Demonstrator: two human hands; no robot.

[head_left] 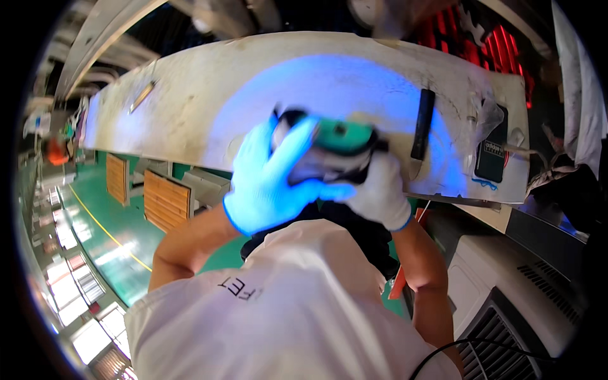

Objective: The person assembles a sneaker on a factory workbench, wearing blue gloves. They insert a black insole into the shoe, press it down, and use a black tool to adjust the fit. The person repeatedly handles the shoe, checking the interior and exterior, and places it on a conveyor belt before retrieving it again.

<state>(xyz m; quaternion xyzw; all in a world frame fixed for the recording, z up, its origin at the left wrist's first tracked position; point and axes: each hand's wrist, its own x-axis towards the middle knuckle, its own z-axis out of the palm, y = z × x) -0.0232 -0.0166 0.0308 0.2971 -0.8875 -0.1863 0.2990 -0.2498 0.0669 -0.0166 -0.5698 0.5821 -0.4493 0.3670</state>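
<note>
Both my hands wear white gloves that glow blue in the light. My left hand (269,180) wraps around the front of a hand-held power tool (335,142) with a teal and black body. My right hand (380,190) grips the same tool from the right and below. The tool is pressed near the edge of a long white worn panel (209,95), which shows a blue glow around the tool. The tool's working end is hidden by my gloves and blurred.
A black-handled tool (422,123) lies on the panel to the right, beside a black phone-like slab (491,155) and a plastic bag (484,111). A metal strip (140,97) lies at the panel's left. Wooden pallets (166,199) stand on the green floor. A grey vented unit (506,316) is lower right.
</note>
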